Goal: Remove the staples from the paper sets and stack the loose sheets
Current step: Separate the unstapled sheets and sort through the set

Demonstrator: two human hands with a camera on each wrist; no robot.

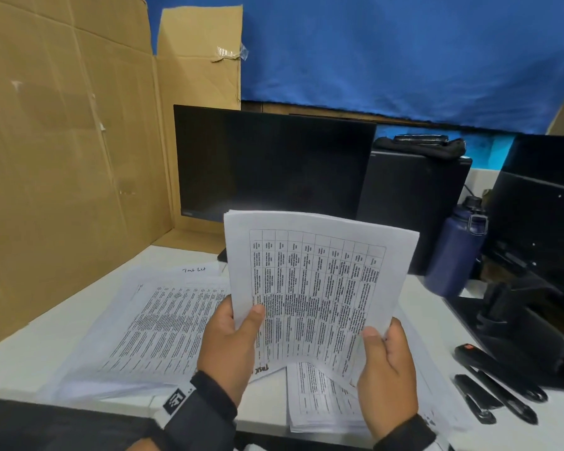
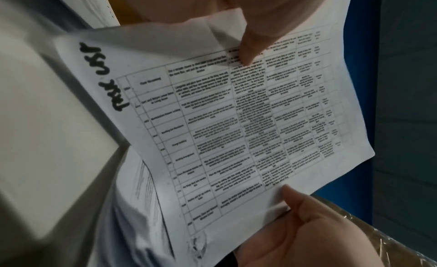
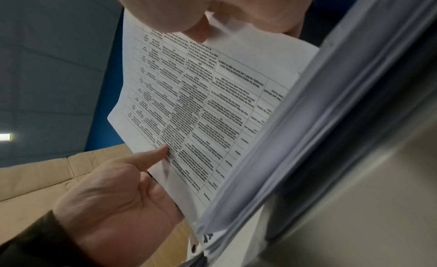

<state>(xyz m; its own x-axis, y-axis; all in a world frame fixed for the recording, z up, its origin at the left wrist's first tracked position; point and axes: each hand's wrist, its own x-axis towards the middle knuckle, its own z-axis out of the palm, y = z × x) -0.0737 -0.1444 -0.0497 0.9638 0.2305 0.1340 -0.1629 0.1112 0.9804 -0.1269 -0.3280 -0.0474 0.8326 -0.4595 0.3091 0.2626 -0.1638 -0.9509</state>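
Left hand [image 1: 230,348]: I have it gripping the paper set [image 1: 319,288] at its near-left edge, thumb pressed on the printed table, fingers behind.
Right hand [image 1: 386,366]: pinching the near-right edge of the same set — thumb on front, fingers behind.
Paper set: held up off the white desk [image 1: 23,359], tilted toward me, in front of the dark monitor [image 1: 274,164].
Loose sheets [image 1: 157,323]: spread flat on the desk, left of my hands — another pile [image 1: 319,398] lies under them.
Right side: blue bottle [image 1: 456,252], black tools [image 1: 498,385] near the edge.

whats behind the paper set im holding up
Behind the paper set held by the left hand and right hand: a dark monitor. Its base is mostly covered.
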